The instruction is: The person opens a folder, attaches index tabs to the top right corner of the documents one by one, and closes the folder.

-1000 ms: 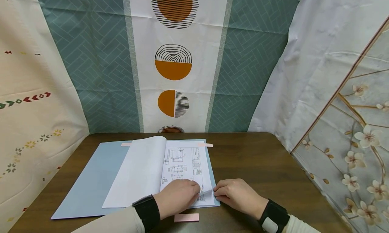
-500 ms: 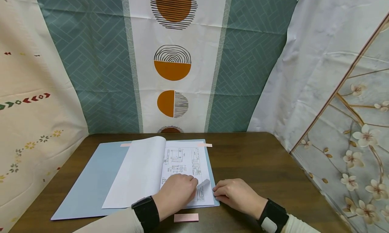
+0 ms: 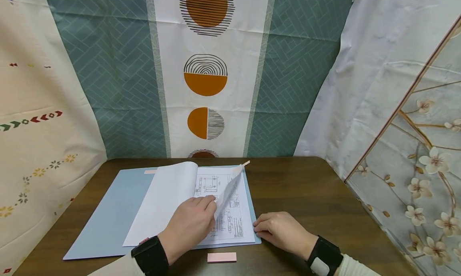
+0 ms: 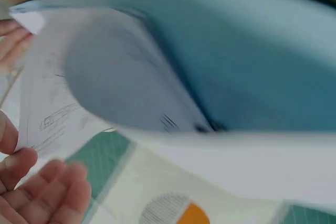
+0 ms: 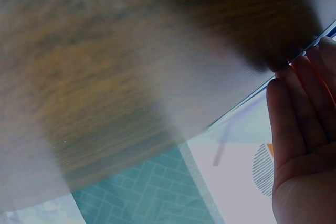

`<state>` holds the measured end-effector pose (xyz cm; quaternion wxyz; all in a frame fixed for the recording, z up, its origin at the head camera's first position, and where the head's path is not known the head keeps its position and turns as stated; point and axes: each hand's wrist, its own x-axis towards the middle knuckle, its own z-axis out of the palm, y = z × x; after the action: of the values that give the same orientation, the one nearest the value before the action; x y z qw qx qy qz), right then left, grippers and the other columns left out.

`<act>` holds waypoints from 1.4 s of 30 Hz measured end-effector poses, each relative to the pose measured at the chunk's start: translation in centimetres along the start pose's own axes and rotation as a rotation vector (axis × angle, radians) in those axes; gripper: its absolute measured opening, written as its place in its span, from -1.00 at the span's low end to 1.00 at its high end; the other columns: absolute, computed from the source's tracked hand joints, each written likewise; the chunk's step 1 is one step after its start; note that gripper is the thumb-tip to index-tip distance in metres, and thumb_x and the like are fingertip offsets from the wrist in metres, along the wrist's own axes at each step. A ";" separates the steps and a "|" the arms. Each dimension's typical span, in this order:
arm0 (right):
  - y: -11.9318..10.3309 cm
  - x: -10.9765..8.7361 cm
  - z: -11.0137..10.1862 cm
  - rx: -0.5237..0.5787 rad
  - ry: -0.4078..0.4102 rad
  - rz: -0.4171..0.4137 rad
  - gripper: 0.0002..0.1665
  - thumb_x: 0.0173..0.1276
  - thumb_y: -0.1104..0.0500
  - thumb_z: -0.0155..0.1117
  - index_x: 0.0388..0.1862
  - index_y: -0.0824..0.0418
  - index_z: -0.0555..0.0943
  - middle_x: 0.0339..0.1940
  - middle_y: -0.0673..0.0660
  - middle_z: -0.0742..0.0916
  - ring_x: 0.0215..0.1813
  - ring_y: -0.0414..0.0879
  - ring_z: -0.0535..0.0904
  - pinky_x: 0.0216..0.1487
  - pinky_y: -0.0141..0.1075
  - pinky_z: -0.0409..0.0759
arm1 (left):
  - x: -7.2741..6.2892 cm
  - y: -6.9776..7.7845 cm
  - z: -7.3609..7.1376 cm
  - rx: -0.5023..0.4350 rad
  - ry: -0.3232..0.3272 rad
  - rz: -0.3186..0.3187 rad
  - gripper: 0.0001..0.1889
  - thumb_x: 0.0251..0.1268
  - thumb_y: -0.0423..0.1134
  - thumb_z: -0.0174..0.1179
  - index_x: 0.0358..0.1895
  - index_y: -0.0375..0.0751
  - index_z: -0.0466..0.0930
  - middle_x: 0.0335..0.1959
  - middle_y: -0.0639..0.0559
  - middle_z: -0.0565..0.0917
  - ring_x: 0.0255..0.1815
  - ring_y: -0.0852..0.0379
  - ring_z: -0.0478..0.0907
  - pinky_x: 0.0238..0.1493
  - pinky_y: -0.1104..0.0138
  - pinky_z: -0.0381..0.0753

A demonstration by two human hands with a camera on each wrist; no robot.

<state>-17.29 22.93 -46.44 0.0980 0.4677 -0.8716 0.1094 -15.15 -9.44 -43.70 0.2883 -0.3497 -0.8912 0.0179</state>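
Your left hand had a page pinched between thumb and fingers, the page slanting up ahead and to that hand's right, a pale tab jutting from its far corner. Your right hand, fingers slightly bent, touched the right edge of the blue folder without gripping it. Crowding your left hand, white sheets bulged on its left, and a drawing sheet lay on its right. A pink strip sat nearer you, between both wrists. Bench stretched from your right hand to its right edge; beyond both hands, the far edge met patterned cloth.
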 end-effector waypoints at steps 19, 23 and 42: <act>0.0 -0.1 0.0 0.017 -0.011 0.026 -0.78 0.33 0.21 0.71 -0.06 0.07 0.92 -0.06 -0.11 0.86 -0.06 -0.27 0.78 0.04 -0.30 0.78 | -6.5 -5.2 -2.9 0.221 -0.407 0.051 -0.51 0.43 -0.12 0.40 0.25 -0.42 0.71 0.52 -0.33 0.56 0.63 -0.32 0.38 0.62 -0.14 0.32; 0.0 0.0 0.1 0.022 -0.013 0.026 -0.78 0.33 0.21 0.71 -0.06 0.07 0.92 -0.05 -0.11 0.86 -0.06 -0.27 0.79 0.03 -0.30 0.78 | -7.5 -5.6 -3.0 0.153 -0.406 -0.002 -0.59 0.40 -0.20 0.42 0.13 -0.46 0.73 0.38 -0.38 0.64 0.52 -0.35 0.50 0.56 -0.16 0.40; -0.2 0.1 -0.1 0.026 -0.038 0.055 -0.78 0.35 0.22 0.70 -0.05 0.06 0.92 -0.05 -0.10 0.86 -0.08 -0.27 0.78 0.04 -0.28 0.78 | -7.5 -6.7 -2.0 -0.135 -0.482 -0.406 -0.68 0.37 -0.17 0.51 -0.04 -0.22 0.58 -0.40 0.01 0.62 -0.46 0.09 0.45 -0.20 0.15 0.65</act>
<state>-17.23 22.76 -46.34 0.0722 0.4465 -0.8845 0.1144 -13.75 -19.56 -44.24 0.0428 -0.1687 -0.9846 -0.0171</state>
